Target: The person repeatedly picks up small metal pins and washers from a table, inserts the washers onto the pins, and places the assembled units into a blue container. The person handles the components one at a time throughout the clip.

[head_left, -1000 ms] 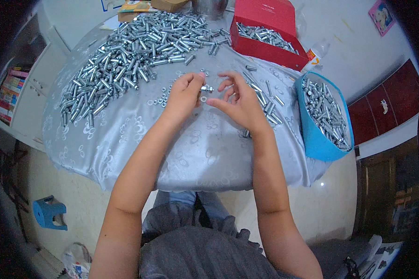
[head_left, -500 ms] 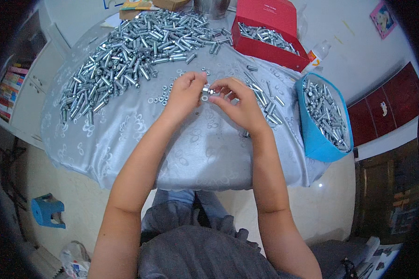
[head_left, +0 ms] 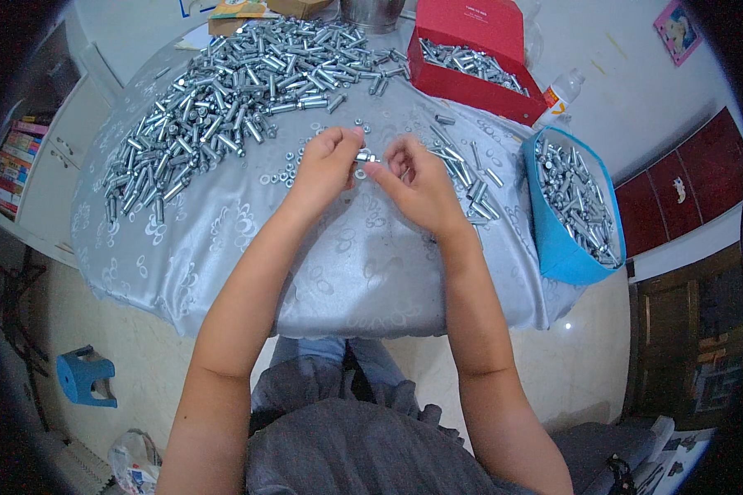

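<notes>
Over the middle of the table, my left hand [head_left: 330,165] is closed on a shiny expansion bolt [head_left: 365,156], whose end sticks out to the right. My right hand [head_left: 421,186] is at that end, its thumb against the bolt and its other fingers curled close by. Small nuts and washers [head_left: 288,176] lie on the cloth beside my left hand. Right of my right hand is a loose group of bolts [head_left: 470,181]. A large heap of similar bolts [head_left: 223,103] spreads over the far left of the table.
A patterned silver-grey tablecloth [head_left: 223,264] covers the round table. At the far right stand an open red box [head_left: 470,92] of bolts, a white bottle [head_left: 563,92] and a blue bin [head_left: 574,264] filled with bolts. A metal pot [head_left: 371,15] is at the back. A blue stool [head_left: 78,375] stands on the floor.
My right hand's fingers have curled in, and its thumb has shifted slightly left along the bolt end. My left hand keeps hold of the bolt in nearly the same place.
</notes>
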{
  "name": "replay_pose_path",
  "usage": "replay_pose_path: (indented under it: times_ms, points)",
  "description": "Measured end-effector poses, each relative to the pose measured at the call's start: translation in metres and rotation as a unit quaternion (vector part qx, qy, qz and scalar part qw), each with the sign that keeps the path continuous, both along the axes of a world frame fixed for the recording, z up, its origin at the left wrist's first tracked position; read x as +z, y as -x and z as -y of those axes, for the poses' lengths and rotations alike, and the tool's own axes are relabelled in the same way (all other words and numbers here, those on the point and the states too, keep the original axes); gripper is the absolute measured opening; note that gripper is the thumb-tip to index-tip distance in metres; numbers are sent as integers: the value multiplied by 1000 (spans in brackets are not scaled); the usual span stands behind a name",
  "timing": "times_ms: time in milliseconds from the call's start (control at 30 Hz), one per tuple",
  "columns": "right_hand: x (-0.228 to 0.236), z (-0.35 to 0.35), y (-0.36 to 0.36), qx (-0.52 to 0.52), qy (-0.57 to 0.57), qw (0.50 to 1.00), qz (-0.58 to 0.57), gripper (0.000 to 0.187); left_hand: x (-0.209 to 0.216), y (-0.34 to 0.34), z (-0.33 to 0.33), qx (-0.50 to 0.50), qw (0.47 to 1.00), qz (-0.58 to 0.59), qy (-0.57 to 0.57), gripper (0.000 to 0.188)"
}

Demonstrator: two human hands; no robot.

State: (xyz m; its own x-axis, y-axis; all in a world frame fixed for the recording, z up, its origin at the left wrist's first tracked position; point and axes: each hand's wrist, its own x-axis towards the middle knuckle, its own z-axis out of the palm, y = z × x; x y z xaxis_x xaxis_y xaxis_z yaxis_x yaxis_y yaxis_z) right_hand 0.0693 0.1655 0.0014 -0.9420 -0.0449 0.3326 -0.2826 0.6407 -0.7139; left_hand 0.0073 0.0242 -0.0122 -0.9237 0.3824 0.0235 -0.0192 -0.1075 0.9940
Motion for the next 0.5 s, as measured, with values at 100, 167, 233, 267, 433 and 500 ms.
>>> replay_pose_path:
  times_ms: [100, 167, 233, 267, 433, 500]
  points:
    - [3, 7, -2, -3, 22, 998, -63, 24, -1, 0, -1, -11, 1000, -7, -6, 31]
    - [-3, 8, 2, 24, 4, 996, -83, 23, 1, -2, -2, -4, 1000, 11, -17, 30]
    - [-8, 9, 6, 32, 4, 993, -115, 23, 1, -6, -4, 18, 999, -10, -26, 28]
    - [-12, 9, 8, 34, 2, 991, -131, 24, 0, -9, -7, 35, 998, -39, -31, 27]
    - [-20, 10, 10, 92, 354, 919, 144, 32, -7, -9, -6, 98, 957, -268, 43, 22]
    - [-9, 7, 5, 114, 430, 866, 229, 34, 1, -17, -4, 106, 940, -321, 56, 21]
